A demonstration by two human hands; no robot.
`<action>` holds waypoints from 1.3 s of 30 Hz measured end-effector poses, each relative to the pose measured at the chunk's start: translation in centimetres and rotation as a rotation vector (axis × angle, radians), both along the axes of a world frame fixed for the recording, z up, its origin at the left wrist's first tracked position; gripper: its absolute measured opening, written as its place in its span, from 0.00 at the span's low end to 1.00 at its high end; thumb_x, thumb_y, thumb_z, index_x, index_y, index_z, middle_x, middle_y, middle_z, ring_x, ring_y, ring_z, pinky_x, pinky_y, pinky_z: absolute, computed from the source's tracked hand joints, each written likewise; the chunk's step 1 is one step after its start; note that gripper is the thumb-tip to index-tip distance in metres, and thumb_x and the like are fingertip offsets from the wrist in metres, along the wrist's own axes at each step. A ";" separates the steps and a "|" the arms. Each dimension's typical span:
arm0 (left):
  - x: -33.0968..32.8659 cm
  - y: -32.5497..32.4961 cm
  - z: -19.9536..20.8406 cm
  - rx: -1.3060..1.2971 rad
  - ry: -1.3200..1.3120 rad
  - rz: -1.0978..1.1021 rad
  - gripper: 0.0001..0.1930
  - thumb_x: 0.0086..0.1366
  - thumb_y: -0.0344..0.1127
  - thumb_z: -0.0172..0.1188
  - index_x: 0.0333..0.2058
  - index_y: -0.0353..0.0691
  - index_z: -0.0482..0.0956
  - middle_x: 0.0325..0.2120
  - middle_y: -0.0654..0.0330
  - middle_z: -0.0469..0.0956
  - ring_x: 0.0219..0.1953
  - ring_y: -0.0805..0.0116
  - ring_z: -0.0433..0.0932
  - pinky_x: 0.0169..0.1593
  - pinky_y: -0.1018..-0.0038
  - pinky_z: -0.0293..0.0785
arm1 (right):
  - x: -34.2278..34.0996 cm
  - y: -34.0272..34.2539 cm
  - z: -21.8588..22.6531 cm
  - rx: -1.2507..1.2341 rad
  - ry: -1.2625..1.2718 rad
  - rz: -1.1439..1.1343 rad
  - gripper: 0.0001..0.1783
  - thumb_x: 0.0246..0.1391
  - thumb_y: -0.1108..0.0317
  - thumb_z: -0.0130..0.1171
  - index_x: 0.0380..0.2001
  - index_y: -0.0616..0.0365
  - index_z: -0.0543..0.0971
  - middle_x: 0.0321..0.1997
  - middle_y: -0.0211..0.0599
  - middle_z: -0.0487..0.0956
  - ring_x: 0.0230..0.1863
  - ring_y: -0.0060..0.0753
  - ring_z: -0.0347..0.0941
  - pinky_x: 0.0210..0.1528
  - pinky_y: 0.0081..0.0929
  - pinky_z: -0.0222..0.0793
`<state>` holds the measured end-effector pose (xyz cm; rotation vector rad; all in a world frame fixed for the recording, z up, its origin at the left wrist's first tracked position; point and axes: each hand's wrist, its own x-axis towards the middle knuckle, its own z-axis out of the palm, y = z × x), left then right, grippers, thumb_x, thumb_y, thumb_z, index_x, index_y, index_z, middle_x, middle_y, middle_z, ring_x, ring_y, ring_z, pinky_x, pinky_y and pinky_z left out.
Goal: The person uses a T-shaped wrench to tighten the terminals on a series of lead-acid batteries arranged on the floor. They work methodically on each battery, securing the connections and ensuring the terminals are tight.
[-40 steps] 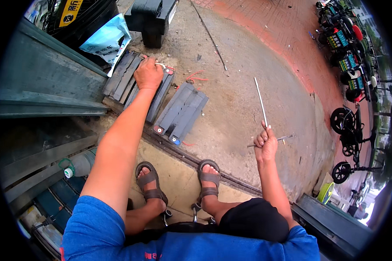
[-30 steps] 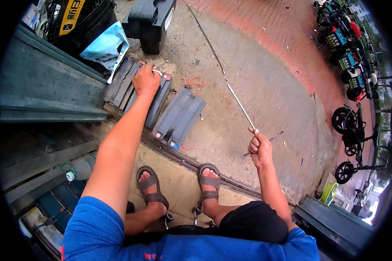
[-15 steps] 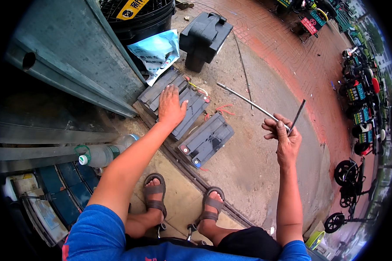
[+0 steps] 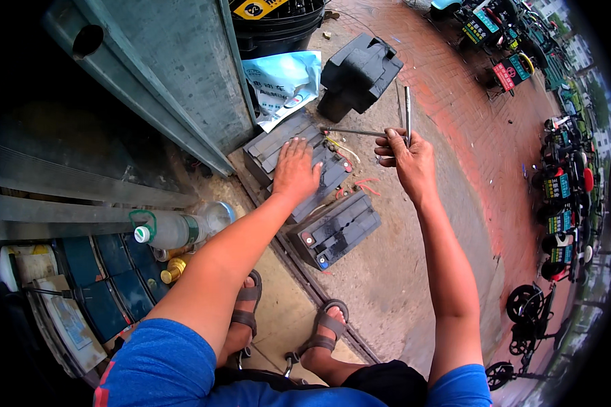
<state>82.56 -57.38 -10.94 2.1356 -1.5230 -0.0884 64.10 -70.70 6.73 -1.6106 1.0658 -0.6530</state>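
I count three grey batteries (image 4: 317, 178) at frame centre, two thin metal rods (image 4: 407, 112) above them, one black moulded case (image 4: 360, 73) at the top, one clear plastic bottle (image 4: 172, 229) at left, and two sandals (image 4: 324, 327) at the bottom.

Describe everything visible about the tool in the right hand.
The tool is a slim L-shaped rod, apparently bare grey metal. The right hand grips it at the bend: one arm points up and away from the fist, the other reaches left to the top of the grey battery that the left hand presses flat.
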 end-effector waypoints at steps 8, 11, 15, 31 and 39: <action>-0.5 0.0 0.7 0.039 -0.062 0.024 0.28 0.68 0.46 0.59 0.58 0.29 0.74 0.66 0.42 0.69 0.72 0.47 0.61 0.77 0.54 0.48 | 2.7 -1.0 0.8 -0.011 0.039 -0.099 0.15 0.71 0.66 0.54 0.45 0.72 0.77 0.37 0.47 0.86 0.32 0.33 0.85 0.34 0.29 0.84; -0.6 -0.1 1.0 0.055 -0.057 0.015 0.28 0.68 0.46 0.59 0.58 0.29 0.74 0.66 0.41 0.68 0.72 0.46 0.60 0.77 0.54 0.47 | 4.1 -3.6 1.5 -0.028 0.111 -0.130 0.15 0.70 0.65 0.53 0.41 0.71 0.77 0.34 0.47 0.85 0.29 0.32 0.84 0.32 0.30 0.82; -0.8 -0.3 0.9 0.068 -0.069 0.011 0.30 0.69 0.48 0.58 0.60 0.29 0.73 0.67 0.42 0.67 0.73 0.48 0.60 0.77 0.54 0.46 | 6.4 -3.3 2.6 -0.531 0.384 0.090 0.14 0.66 0.65 0.56 0.39 0.69 0.79 0.31 0.58 0.84 0.34 0.58 0.84 0.39 0.47 0.78; -0.4 -0.1 0.8 0.070 -0.016 0.001 0.28 0.68 0.46 0.59 0.58 0.28 0.74 0.67 0.41 0.67 0.74 0.47 0.58 0.77 0.52 0.45 | 11.6 -5.8 5.6 -0.717 1.004 -0.014 0.20 0.60 0.63 0.54 0.50 0.68 0.76 0.47 0.59 0.85 0.51 0.56 0.83 0.52 0.48 0.79; 0.0 0.1 1.2 0.147 -0.079 0.322 0.36 0.70 0.50 0.55 0.67 0.26 0.65 0.72 0.40 0.57 0.77 0.45 0.48 0.78 0.46 0.34 | 14.3 -4.9 6.2 -0.905 0.962 0.083 0.19 0.62 0.65 0.50 0.48 0.67 0.81 0.51 0.52 0.84 0.54 0.48 0.83 0.51 0.41 0.80</action>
